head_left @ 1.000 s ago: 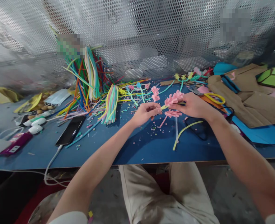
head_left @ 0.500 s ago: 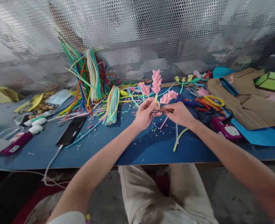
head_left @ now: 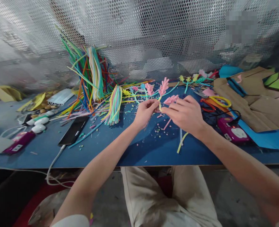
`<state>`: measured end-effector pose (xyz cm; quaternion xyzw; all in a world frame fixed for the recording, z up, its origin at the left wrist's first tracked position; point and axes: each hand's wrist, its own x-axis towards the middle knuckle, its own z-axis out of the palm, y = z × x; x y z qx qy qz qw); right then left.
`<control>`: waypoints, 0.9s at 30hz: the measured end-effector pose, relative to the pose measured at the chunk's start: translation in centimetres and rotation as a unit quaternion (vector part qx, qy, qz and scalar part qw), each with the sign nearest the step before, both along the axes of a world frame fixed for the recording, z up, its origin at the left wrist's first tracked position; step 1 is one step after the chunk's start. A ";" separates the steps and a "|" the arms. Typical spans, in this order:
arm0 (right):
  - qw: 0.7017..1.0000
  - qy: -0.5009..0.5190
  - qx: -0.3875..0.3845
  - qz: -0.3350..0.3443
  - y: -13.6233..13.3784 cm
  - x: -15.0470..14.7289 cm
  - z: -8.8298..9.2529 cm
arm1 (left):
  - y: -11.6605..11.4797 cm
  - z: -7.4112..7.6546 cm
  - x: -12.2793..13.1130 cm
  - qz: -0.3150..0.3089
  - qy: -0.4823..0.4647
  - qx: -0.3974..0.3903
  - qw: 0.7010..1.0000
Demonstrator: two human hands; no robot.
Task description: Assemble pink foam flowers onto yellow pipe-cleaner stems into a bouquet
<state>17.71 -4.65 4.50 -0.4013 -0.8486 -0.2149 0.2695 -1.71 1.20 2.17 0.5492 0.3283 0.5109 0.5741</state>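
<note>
My left hand [head_left: 146, 112] and my right hand [head_left: 185, 114] meet over the middle of the blue table [head_left: 139, 151]. Both pinch the yellow-green stem of a pink craft flower sprig [head_left: 163, 87], whose fringed pink heads stick up and away from my fingers. One pink head [head_left: 171, 99] pokes out just above my right hand. A loose yellow-green stem [head_left: 181, 143] and a pale straw lie on the table below my right wrist, among small pink and green scraps.
A heap of coloured pipe cleaners [head_left: 92, 78] stands at the back left, a pastel bundle [head_left: 114, 105] beside it. A black phone [head_left: 73, 130] lies left. Yellow-handled scissors [head_left: 218, 101], a purple device [head_left: 231, 131] and brown cardboard [head_left: 250, 101] lie right. Perforated metal screen behind.
The pink sprig went from lying sideways between my hands to being held upright, then lowered. My right hand slid left and closed in on the stem next to my left hand.
</note>
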 end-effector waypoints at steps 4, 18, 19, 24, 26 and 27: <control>0.997 0.068 0.020 -0.004 0.4 1.7 0.8 | -0.2 1.1 -0.1 -0.054 -0.044 -0.102 0.992; 0.991 0.129 0.022 0.011 1.9 3.1 0.1 | 0.2 1.7 -1.0 -0.072 -0.133 -0.182 0.972; 0.991 0.130 0.023 0.011 2.1 3.1 0.0 | 0.3 1.6 -1.0 -0.069 -0.133 -0.176 0.973; 0.996 0.084 0.009 0.024 2.2 2.7 -0.3 | 0.6 1.0 -0.8 -0.023 -0.131 -0.139 0.981; 0.998 0.047 -0.001 0.036 2.0 2.3 -0.3 | 0.6 0.9 -0.6 0.001 -0.108 -0.104 0.989; 0.999 0.031 -0.003 0.041 1.9 2.1 -0.3 | 0.5 0.8 -0.6 0.014 -0.088 -0.082 0.993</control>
